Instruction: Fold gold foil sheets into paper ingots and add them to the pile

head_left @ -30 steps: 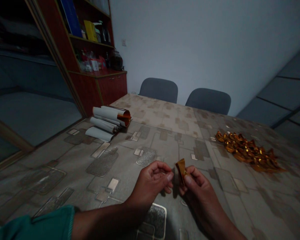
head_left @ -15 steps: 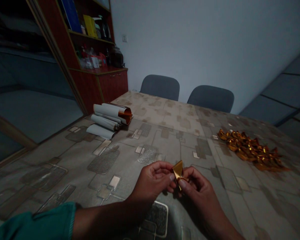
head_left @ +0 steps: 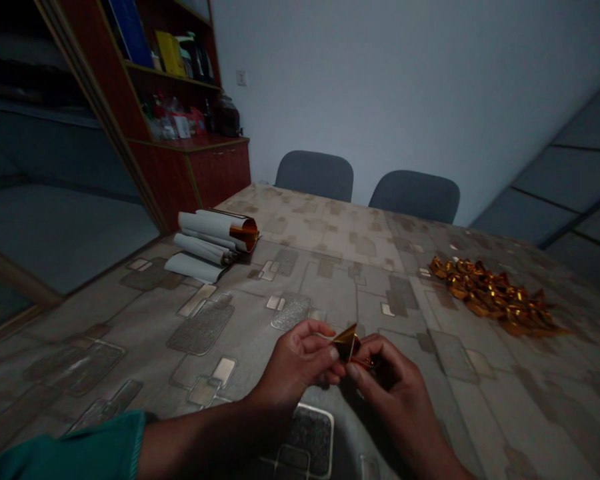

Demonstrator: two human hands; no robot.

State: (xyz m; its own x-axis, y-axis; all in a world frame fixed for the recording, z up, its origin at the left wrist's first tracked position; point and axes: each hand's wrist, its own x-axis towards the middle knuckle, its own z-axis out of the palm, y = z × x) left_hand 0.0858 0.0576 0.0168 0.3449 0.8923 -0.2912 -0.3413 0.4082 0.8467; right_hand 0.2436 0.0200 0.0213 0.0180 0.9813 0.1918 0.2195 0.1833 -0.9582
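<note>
A small folded piece of shiny gold paper [head_left: 348, 343] is held above the table between my two hands. My left hand [head_left: 305, 357] pinches its left side between thumb and fingers. On the other side, my right hand [head_left: 387, 373] grips it, the thumb at its lower edge. A pointed corner of the paper stands up between the hands, and its lower part is partly hidden by my fingers. To the right, several folded gold paper pieces [head_left: 495, 293] lie in close rows on the table.
Rolled sheets [head_left: 207, 230], pale outside and gold inside, lie at the table's left. A patterned cloth covers the table [head_left: 325, 273]. Two grey chairs [head_left: 314, 175] [head_left: 415, 195] stand at the far edge. A red-brown cabinet [head_left: 217, 173] with shelves is at the back left.
The folded gold paper has turned in my fingers, so its dark inner side now shows. Both hands keep hold of it. The whole view has shifted slightly.
</note>
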